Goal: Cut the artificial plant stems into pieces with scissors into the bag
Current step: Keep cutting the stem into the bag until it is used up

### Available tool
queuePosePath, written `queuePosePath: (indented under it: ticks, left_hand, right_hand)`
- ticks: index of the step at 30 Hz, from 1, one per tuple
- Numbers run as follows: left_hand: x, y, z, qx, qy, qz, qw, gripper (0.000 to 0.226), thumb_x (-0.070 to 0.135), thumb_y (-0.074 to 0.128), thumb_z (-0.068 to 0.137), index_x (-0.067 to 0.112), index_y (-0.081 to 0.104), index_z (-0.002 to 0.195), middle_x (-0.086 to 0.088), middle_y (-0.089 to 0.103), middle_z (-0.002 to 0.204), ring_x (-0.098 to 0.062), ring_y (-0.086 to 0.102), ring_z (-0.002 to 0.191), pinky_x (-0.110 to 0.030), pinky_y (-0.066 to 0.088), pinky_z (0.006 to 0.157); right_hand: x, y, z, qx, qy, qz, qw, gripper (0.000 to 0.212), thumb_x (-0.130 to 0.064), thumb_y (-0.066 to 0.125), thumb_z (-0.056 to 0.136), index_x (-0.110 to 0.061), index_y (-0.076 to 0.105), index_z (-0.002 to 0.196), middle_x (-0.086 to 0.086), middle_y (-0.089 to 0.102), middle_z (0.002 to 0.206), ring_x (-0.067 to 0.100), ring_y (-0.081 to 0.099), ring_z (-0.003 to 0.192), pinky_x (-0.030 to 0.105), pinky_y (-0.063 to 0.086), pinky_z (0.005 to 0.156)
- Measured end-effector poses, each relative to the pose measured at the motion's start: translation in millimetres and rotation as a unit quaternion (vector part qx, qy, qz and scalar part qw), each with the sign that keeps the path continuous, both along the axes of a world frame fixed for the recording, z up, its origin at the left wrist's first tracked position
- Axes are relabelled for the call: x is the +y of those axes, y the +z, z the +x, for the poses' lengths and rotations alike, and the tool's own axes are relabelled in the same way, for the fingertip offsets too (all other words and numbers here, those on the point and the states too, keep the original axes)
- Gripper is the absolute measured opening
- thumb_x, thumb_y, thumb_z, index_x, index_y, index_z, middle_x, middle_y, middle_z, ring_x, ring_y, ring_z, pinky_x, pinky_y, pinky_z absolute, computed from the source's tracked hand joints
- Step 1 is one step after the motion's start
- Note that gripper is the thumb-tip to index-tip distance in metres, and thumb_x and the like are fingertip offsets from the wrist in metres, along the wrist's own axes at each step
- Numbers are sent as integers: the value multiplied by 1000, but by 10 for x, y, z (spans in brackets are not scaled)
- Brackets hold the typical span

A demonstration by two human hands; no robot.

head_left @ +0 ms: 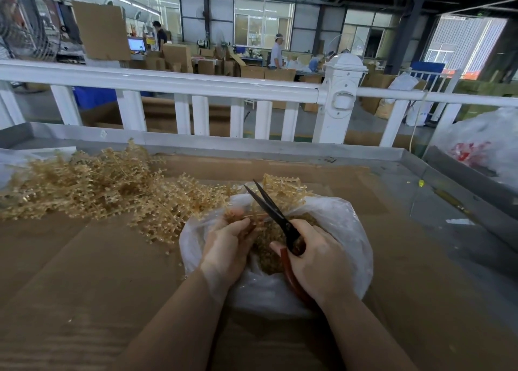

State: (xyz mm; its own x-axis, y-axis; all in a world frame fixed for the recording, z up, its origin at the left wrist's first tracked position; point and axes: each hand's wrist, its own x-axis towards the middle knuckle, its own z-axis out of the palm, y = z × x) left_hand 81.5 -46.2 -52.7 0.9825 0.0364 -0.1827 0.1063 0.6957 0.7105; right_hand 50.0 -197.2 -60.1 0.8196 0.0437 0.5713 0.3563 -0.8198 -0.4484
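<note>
A clear plastic bag lies open on the cardboard-covered table, with tan cut pieces inside. My left hand pinches a tan artificial plant stem over the bag's mouth. My right hand grips the red handles of black-bladed scissors; the blades are parted, pointing up and away, beside the stem. A big pile of uncut tan stems lies to the left, and another clump sits behind the bag.
Brown cardboard covers the grey metal table. A white railing runs along the far edge. A large plastic bag with red contents sits at the right. People and boxes stand far behind.
</note>
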Motion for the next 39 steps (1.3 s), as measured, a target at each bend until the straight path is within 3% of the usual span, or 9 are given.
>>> queuePosePath:
  ticks: [4,8,11,15,18,21,25,30,39]
  left_hand:
    - [-30,-18,-23,-16,-4,-2,1000,33,-10,46,92,-10,49,125,-30,60,119,-38,61,112,-39,53,90]
    - [-47,7,-19,-20,26,-36,999,25,-12,49,90,-2,51,113,-21,66,102,-25,68,88,-28,59,73]
    - [-47,-2,0,-30,44,-58,997,24,-8,50,91,4,49,112,-18,63,100,-21,67,85,-25,59,66]
    - [-42,-34,17,-51,56,-51,996,18,-8,51,91,10,46,86,-13,62,84,-16,70,68,-26,59,62]
    - [-31,-66,14,-62,68,-22,995,20,-7,53,90,11,46,92,-12,60,81,-14,68,62,-23,56,57]
    - [-32,-81,1,-70,77,8,995,21,-9,53,90,11,45,86,-10,59,78,-14,66,61,-23,55,57]
    - [-15,-31,-17,-53,57,-11,997,17,-9,52,89,6,58,84,-13,64,77,-22,67,70,-24,57,58]
    - [-2,-4,-50,-72,37,-22,996,21,-13,61,73,2,61,87,-11,70,78,-23,72,73,-23,57,61]
    - [-26,11,-31,-43,87,-15,995,23,-20,54,82,2,59,88,-7,67,69,-17,69,58,-20,55,53]
  right_hand:
    - [-12,-2,-1,5,-4,18,1000,40,-50,63,82,-24,64,111,-9,67,93,9,59,88,21,46,80]
    - [-7,4,-4,-9,-11,23,1000,38,-48,66,81,-23,64,110,-9,67,92,9,60,87,17,42,77]
    - [-16,-1,-8,-5,-12,18,1000,40,-50,66,80,-24,64,111,-8,66,90,10,59,84,19,43,74]
    - [-15,-6,-3,-4,-12,8,1000,40,-51,66,80,-26,64,111,-10,66,89,7,58,83,14,37,72]
    - [-18,-11,-3,-13,-4,2,1000,38,-48,67,81,-25,65,110,-11,66,90,6,59,83,14,38,73]
    - [-9,-12,-1,-16,2,-17,1000,37,-46,69,80,-24,66,109,-10,67,91,7,60,84,16,43,76]
    - [14,-21,12,-14,-19,-53,998,35,-41,74,77,-23,67,106,-6,68,85,13,63,80,21,44,71]
    - [2,-18,10,-12,-13,-41,999,34,-42,73,78,-23,67,105,-7,68,86,12,63,80,18,42,72]
    - [-31,3,-16,-3,29,-6,1000,38,-46,67,81,-23,65,111,-9,68,96,7,61,90,18,46,79]
